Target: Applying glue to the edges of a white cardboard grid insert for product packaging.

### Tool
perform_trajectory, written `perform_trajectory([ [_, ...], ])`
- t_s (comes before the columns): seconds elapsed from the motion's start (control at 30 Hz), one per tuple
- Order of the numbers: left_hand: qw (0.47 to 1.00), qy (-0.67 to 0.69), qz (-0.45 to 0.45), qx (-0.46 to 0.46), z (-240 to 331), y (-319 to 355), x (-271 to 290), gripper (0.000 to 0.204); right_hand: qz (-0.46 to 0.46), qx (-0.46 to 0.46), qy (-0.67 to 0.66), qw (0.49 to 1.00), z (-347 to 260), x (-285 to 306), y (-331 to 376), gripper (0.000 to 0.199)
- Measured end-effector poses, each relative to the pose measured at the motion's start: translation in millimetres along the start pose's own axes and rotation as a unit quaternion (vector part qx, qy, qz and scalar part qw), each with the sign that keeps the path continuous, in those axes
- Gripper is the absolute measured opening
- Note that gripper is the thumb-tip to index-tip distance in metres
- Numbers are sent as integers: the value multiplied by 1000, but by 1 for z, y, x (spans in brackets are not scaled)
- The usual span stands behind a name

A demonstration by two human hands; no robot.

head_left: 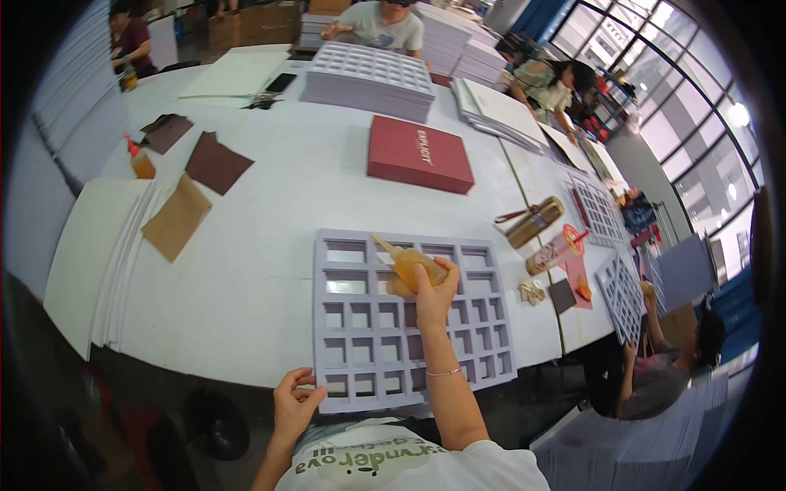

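A head-worn fisheye looks down over the table (262,299).

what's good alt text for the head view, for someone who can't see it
A person's right hand holds a squeeze bottle of amber liquid over a pale lilac grid frame on a white table, the left hand at the frame's near left corner. Beyond are a red box and a grid-topped stack; other people are nearby.
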State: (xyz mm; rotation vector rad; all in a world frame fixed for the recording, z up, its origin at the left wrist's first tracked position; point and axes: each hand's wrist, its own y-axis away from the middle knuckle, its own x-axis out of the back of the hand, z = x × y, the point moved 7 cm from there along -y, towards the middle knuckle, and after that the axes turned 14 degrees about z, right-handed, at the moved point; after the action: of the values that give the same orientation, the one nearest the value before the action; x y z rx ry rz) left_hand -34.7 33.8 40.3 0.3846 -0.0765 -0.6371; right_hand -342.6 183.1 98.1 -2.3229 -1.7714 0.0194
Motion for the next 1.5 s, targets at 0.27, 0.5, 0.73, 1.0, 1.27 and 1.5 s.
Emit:
perform_trajectory([
  [0.27, 992, 16, -113, 45, 0, 2, -9, 55, -83, 37, 2, 996, -18, -63, 48, 35],
  [0.5, 984, 137, -95, 69, -7, 2, -19, 53, -113, -211, -228, 944, -38, -20, 20, 42],
  [0.73, 987, 156, -26, 33, 0, -36, -42, 46, 78, -136, -160, 975, -18, 116, -59, 40],
  [1.0, 997, 51, -39, 53, 8, -43, -51, 37, 190, -60, -74, 977, 20, 188, -106, 38],
  [1.27, 997, 42, -43, 44, 6, -45, -50, 36, 211, 19, 10, 977, 46, 189, -135, 34],
  [1.5, 996, 56, -49, 51, 5, -48, -52, 36, 169, -20, -3, 985, 21, 169, -103, 33],
])
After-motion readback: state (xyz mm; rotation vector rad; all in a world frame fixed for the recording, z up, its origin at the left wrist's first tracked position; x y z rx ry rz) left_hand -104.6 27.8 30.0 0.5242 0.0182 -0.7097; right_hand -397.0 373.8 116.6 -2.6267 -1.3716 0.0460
